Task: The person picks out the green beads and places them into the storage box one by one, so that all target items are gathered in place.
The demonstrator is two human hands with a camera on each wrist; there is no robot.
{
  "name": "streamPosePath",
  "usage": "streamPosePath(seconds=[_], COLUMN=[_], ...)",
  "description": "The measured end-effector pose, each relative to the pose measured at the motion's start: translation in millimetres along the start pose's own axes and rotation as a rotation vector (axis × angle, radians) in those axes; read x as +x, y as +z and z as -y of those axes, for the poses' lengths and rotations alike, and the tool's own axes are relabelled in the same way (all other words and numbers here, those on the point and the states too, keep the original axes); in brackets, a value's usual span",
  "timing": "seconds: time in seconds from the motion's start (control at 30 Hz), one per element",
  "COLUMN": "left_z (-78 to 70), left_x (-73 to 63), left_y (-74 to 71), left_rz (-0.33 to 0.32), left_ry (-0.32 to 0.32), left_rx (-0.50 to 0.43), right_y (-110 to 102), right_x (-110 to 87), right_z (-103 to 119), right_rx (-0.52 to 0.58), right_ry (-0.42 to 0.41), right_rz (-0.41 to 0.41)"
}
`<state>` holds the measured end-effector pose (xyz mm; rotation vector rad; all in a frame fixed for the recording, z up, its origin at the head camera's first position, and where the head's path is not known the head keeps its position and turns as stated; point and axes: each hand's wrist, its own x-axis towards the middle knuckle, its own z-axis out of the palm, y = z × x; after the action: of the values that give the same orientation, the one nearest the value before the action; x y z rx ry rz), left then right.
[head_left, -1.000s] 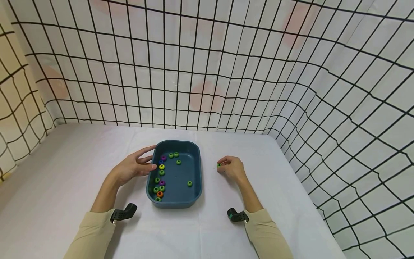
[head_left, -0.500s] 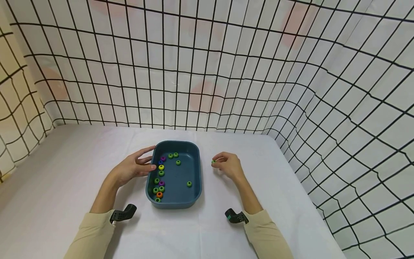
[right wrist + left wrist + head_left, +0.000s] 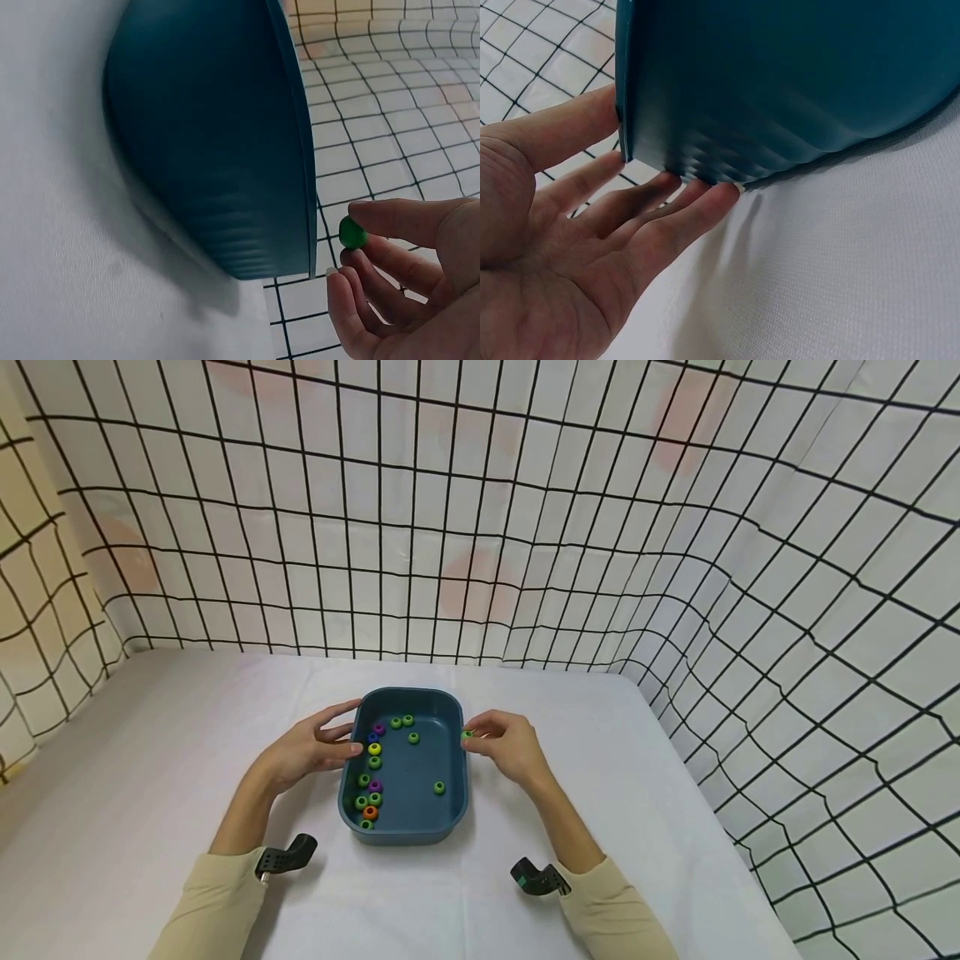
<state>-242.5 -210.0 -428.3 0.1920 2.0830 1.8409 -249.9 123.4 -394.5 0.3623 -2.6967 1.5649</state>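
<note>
A blue rectangular tray (image 3: pixel 408 837) stands on the white cloth, with several small beads inside, mostly green. My left hand (image 3: pixel 303 750) is at its left side. The thumb (image 3: pixel 577 124) touches the rim, and the other fingers reach, nearly straight, to the outer wall. At the tray's right rim, my right hand (image 3: pixel 513 747) pinches a green bead (image 3: pixel 352 233) between thumb and fingertips. In the right wrist view this bead is level with the rim and just outside the wall. The remaining right fingers are loosely bent.
Along the tray's left side lie green beads, purple beads (image 3: pixel 375 786), a yellow bead (image 3: pixel 374 749), a blue bead (image 3: pixel 372 738) and an orange bead (image 3: pixel 370 812). A black grid net (image 3: pixel 480 518) rises behind the table and along both sides.
My right hand has lifted the green bead from the cloth and moved left to the tray's right rim. My left hand and the tray stay in place.
</note>
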Motion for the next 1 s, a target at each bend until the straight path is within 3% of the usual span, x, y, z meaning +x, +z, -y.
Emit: streamPosePath(seconds=[0.33,1.0], left_z=[0.5,2.1], left_x=[-1.2,0.6], left_y=[-0.2,-0.8], left_rz=[-0.001,0.002], left_ry=[0.002,0.009], left_rx=[0.021,0.009], right_y=[14,16], right_x=[-6.1,-5.8], right_z=[6,1], right_rx=[-0.024,-0.014], right_ry=[-0.015,-0.017], right_rz=[0.081,0.111])
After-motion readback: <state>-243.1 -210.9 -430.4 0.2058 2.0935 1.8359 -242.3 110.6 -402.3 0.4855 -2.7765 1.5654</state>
